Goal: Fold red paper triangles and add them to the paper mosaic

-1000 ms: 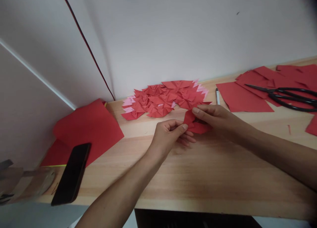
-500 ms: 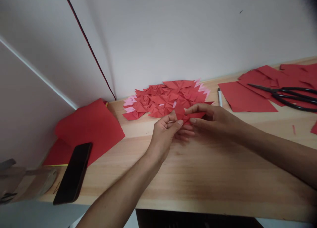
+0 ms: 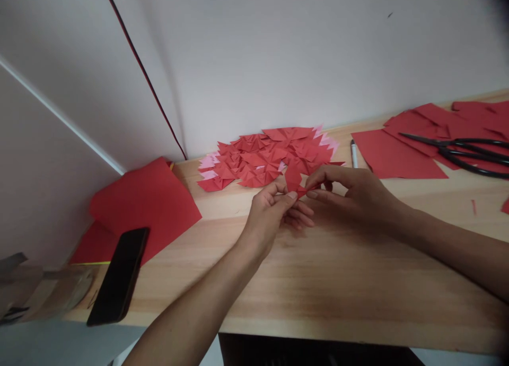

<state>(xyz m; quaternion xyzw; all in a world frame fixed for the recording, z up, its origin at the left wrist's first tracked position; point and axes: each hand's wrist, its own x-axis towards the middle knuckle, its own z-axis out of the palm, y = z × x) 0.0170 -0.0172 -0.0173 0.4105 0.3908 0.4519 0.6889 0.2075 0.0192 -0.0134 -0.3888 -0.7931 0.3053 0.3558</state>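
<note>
Between my two hands is a small folded red paper piece, one pointed flap of it standing up. My left hand pinches its left side between thumb and forefinger, the other fingers stretched out beneath. At its right side, my right hand has thumb and fingertips pressed together on the paper, covering that part of it. Just behind the hands lies a pile of folded red paper pieces, with pink ones showing at both ends.
Red paper sheets and a black phone lie at the left of the wooden table, near a roll of clear tape. To the right are a white pen, red paper squares and black-handled scissors.
The right-hand flap of the folded paper, spread out before, is now gathered under my right fingertips. My right hand has closed in on it; my left hand keeps its pinch.
</note>
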